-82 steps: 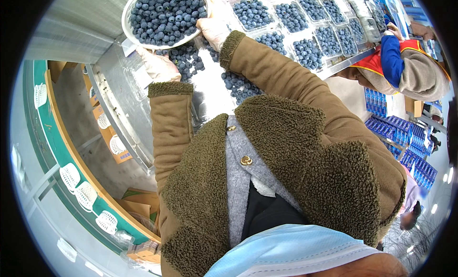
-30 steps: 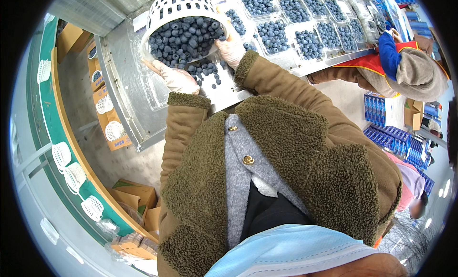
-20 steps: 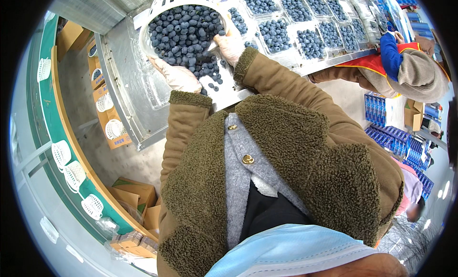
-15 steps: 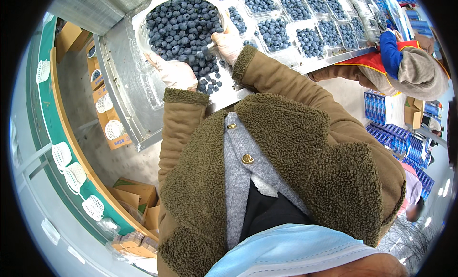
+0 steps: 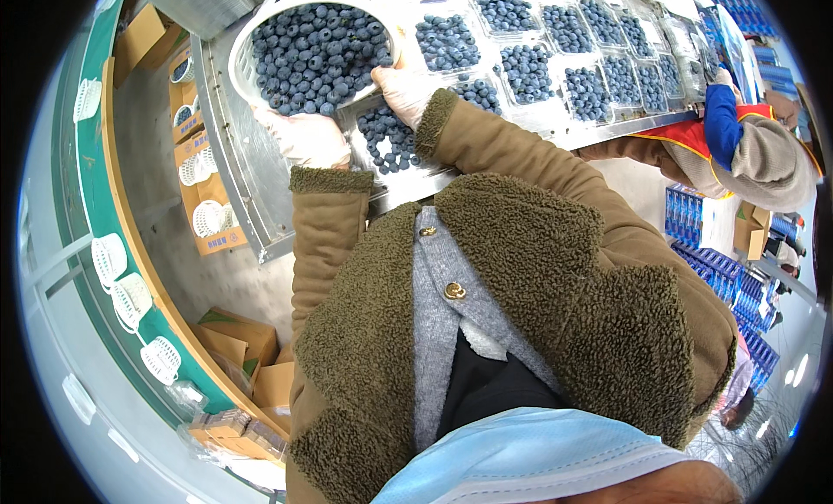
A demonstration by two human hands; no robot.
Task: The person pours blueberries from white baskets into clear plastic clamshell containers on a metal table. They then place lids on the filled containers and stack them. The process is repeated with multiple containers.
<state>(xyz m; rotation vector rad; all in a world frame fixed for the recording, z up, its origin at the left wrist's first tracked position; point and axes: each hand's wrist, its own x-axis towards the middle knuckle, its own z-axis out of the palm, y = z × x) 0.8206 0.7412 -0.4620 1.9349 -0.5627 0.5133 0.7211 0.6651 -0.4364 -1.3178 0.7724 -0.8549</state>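
My left hand [image 5: 299, 135], in a thin pale glove, holds a white perforated basket [image 5: 244, 63] of blueberries [image 5: 317, 53] at its lower left rim. My right hand [image 5: 401, 88], gloved too, grips the basket's right rim with its fingers bent. Just below the basket, between my hands, a clear plastic container [image 5: 390, 145] holds a loose layer of blueberries. Rows of filled clear punnets [image 5: 526, 75] lie to the right on the steel table [image 5: 247, 157].
At the far right a co-worker in a red vest [image 5: 677, 133] works at the table. Cardboard boxes with white baskets [image 5: 208, 218] stand left of the table, beside a green strip hung with more baskets [image 5: 108, 261]. Stacks of blue packages [image 5: 684, 213] are on the right.
The basket was tipped toward me with berries spilling; it now sits more upright and a little to the left. More berries lie in the container beneath than a second ago.
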